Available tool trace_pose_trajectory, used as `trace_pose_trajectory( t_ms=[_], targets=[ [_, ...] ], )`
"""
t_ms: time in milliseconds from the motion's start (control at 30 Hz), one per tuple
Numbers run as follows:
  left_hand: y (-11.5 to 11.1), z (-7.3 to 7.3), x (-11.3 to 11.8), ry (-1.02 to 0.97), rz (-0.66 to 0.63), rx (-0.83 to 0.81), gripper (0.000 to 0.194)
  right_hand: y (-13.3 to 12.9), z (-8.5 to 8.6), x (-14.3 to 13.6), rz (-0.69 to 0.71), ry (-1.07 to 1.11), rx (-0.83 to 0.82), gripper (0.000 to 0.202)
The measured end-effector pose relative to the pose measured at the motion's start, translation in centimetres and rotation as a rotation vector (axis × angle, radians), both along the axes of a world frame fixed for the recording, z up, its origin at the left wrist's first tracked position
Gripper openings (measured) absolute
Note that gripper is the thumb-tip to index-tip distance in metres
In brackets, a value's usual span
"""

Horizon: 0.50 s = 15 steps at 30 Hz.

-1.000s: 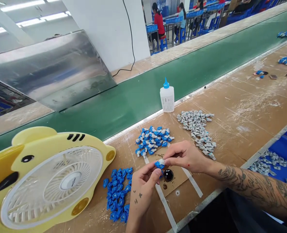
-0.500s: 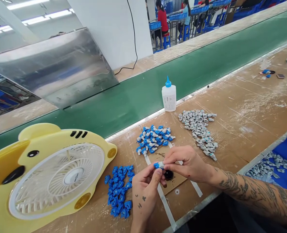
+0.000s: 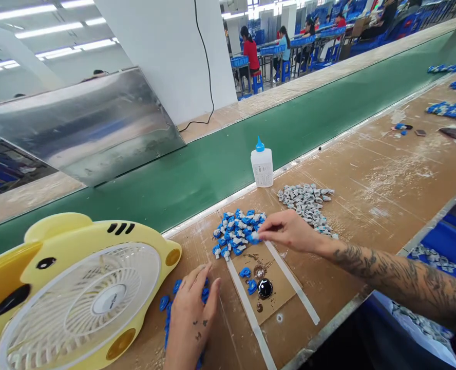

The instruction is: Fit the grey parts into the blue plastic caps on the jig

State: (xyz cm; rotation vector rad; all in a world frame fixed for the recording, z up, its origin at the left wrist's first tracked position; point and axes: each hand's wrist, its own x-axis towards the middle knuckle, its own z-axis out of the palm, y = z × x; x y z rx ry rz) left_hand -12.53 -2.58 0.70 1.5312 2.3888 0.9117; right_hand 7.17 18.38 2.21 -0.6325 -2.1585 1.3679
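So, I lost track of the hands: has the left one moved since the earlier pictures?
Yes: the left hand has moved left, away from the cardboard and over the blue pieces.

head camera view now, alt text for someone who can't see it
Right hand holds a small part at a blue-and-grey pile; left hand is over a blue pile. Between them lies cardboard with a black blob.

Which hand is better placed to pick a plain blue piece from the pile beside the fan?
Left, I'd judge: the left hand is over the plain blue pieces, while the right hand is farther off, pinching a piece by the blue-and-grey pile.
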Motion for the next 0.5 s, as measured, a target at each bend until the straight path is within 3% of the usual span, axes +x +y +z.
trace_pose_trajectory(
  t_ms=[100, 233, 500],
  targets=[
    [-0.5, -0.9, -2.9, 0.273, -0.144, -0.211, 0.035, 4.4, 0.2, -1.4, -0.129, -0.267, 0.068, 0.016],
    [-0.1, -1.7, -3.9, 0.320, -0.211, -0.374, 0.041, 8.4, -0.7, -4.3, -0.175, -0.371, 0.111, 0.011],
    [-0.2, -1.3, -3.6, 0.110, -0.136, -0.302, 0.029, 8.7, -3.3, -7.4, -0.041, -0.457, 0.191, 0.010]
  ],
)
